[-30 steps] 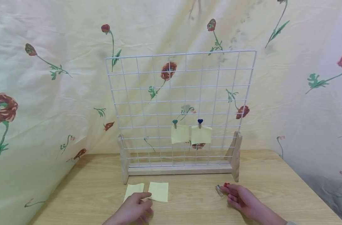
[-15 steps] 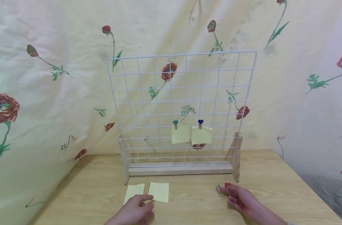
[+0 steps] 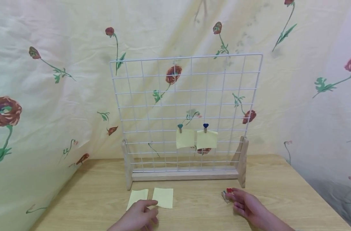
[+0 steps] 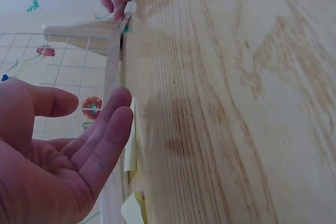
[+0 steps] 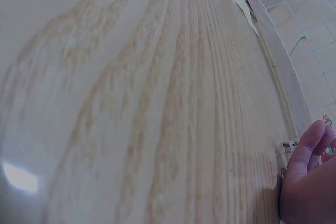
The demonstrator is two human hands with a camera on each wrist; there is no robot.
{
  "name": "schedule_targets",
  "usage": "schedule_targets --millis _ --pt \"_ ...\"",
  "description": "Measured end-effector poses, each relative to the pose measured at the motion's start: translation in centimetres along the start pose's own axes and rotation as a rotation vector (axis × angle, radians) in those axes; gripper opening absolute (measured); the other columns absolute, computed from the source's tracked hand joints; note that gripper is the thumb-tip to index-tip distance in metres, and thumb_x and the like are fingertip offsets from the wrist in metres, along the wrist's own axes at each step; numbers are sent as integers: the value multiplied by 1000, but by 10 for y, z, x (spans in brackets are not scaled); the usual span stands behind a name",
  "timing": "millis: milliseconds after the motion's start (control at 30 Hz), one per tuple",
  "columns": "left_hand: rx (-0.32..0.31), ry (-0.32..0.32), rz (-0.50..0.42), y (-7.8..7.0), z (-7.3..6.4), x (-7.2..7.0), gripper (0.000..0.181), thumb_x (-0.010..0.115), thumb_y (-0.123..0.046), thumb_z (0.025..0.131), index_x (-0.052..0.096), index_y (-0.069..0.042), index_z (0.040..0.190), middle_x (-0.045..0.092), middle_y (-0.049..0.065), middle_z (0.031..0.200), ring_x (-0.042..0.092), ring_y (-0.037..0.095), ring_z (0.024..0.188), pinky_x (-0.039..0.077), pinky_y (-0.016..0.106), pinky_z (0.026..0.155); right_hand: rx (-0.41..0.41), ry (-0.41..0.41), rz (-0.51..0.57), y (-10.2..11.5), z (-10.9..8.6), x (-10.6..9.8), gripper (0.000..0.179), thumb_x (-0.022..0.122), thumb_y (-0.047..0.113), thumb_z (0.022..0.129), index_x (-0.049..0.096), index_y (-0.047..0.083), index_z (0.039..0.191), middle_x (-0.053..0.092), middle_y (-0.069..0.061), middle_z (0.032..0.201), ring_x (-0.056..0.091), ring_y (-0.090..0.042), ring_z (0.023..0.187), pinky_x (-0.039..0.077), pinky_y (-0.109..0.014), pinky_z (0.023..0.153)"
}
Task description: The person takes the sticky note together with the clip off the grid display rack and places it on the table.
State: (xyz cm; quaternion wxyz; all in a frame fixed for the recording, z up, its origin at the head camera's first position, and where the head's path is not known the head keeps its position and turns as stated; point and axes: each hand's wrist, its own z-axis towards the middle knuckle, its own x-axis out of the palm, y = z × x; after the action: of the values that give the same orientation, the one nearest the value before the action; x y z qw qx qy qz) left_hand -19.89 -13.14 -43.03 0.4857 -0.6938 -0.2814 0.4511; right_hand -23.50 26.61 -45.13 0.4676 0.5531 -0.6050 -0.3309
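Note:
In the head view my left hand [image 3: 140, 214] is low at the front left, fingers loosely extended and holding nothing. Its index fingertip overlaps the lower corner of a yellow sticky note [image 3: 164, 197]; another sticky note [image 3: 138, 196] lies partly behind the hand. The left wrist view shows this hand [image 4: 79, 150] with thumb and fingers apart. At the right, my right hand [image 3: 247, 203] pinches a small clothespin with a red heart [image 3: 229, 190], its body mostly hidden by fingers. A second small clothespin [image 3: 225, 197] lies on the table against those fingertips.
A white wire grid [image 3: 189, 104] stands in a wooden base [image 3: 187, 175] behind the hands. Two sticky notes hang from it, the left one [image 3: 185, 138] under a teal heart clothespin [image 3: 180, 127], the right one [image 3: 207, 140] under a dark blue one [image 3: 205, 127]. Flowered cloth surrounds the table.
The red heart has shifted slightly left at my right fingertips. My left hand has drawn a little right over the note's corner and now stays still.

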Motion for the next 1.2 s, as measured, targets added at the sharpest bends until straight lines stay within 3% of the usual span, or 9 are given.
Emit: schedule_targets --millis 400,633,867,1033,1200 --pt "45 -18 -17 1 13 -2 54 57 -19 94 42 15 134 70 9 80 64 17 58 57 32 52 -43 67 -9 11 3 12 67 43 23 102 6 -3 151 70 8 102 52 1 68 50 -14 66" --pt "65 -44 -43 -3 23 -3 55 57 -20 95 41 12 136 70 9 81 66 22 61 58 35 53 -76 105 -23 21 8 26 68 44 22 101 5 -2 151 68 7 109 49 2 67 46 -10 61" --pt "95 -40 -89 -13 37 -5 52 57 -20 95 43 8 137 70 12 83 68 23 61 58 32 54 -133 125 -34 41 12 44 65 45 20 100 11 2 153 67 4 115 47 3 65 46 -10 61" --pt "124 -53 -125 -25 47 -5 51 56 -21 96 44 6 138 71 16 88 68 20 64 58 30 55 -143 134 14 58 12 60 60 42 19 101 15 4 153 68 5 111 49 2 64 46 -10 59" --pt "134 -88 -175 -37 58 -7 50 55 -20 96 43 5 138 70 18 95 67 18 66 59 32 60 -171 139 -2 72 14 80 54 40 16 102 22 5 152 69 3 108 51 0 63 48 -11 60"
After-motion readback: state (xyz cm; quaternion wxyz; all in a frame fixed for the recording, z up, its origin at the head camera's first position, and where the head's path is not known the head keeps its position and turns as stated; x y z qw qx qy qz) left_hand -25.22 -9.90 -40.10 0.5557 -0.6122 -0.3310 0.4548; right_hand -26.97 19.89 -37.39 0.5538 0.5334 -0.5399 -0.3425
